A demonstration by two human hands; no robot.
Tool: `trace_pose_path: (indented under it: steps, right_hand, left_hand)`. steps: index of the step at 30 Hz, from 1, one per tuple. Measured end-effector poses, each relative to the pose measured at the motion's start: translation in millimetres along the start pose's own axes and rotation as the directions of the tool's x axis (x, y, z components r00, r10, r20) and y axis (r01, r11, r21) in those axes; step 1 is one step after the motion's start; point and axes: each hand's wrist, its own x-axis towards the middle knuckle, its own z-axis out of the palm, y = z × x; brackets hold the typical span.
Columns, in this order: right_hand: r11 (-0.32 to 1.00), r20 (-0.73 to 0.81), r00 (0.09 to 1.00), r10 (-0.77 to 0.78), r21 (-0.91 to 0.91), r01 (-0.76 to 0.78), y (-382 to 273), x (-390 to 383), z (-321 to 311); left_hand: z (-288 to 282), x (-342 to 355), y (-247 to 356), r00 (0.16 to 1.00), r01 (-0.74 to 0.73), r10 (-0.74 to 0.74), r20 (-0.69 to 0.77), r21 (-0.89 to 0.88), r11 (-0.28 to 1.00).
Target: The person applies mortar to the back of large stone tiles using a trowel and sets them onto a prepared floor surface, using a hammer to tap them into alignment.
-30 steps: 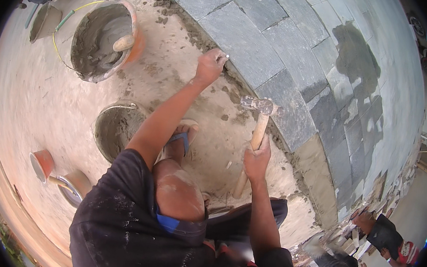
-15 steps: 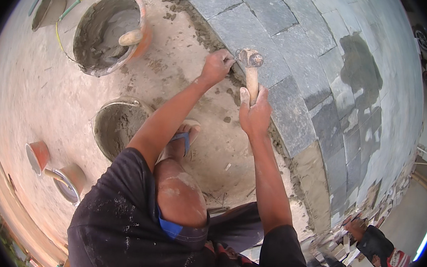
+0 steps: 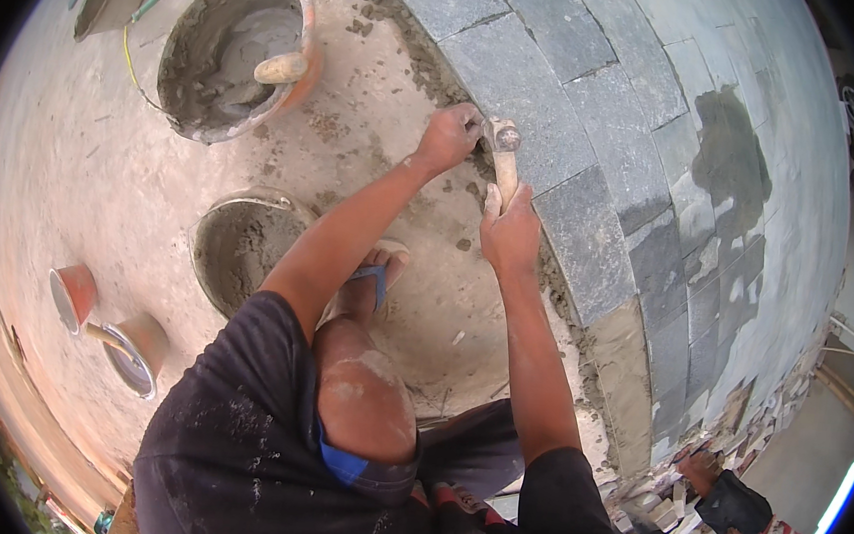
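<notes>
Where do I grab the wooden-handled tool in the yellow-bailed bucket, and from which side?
Best by its rounded wooden handle, likely from above and the right, with the nearer left hand: the handle lies clear of the mortar, its end over the bucket's right rim; the rest is hidden.

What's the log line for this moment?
left hand: closed, contents unclear, at grey slab edge | right hand: grips hammer | nearby: orange mortar bucket

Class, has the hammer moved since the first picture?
Yes: the hammer has moved up and left along the edge of the tiles, towards the left hand.
</notes>
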Motion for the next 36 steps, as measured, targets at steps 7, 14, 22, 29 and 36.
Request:
trace_pose_path:
  steps: [7,14,22,29,36]
  right_hand:
    - [0.976,-0.116,0.991,-0.066,0.201,0.089,-6,-4,-12]
    - [0.998,0.010,1.000,0.002,-0.066,-0.001,-1,6,5]
    - [0.936,-0.376,0.911,-0.170,0.228,0.269,-17,-13,-9]
    - [1.000,0.002,1.000,0.007,-0.029,-0.007,-15,4,-14]
    - [0.994,-0.182,0.979,-0.096,0.031,0.103,-10,-5,-5]
  left_hand:
    - [-3,1,-1,1.000,-0.008,0.008,0.004,-0.003,1.000]
    - [-1,2,-4,1.000,0.002,-0.002,-0.005,0.047,0.999]
    - [-4,4,-1,0.999,0.020,-0.021,0.034,0.023,1.000]
    - [-7,10,2,0.994,0.079,-0.083,0.064,0.057,0.995]
    - [-8,8,10,0.994,0.071,-0.077,0.083,0.070,0.995]
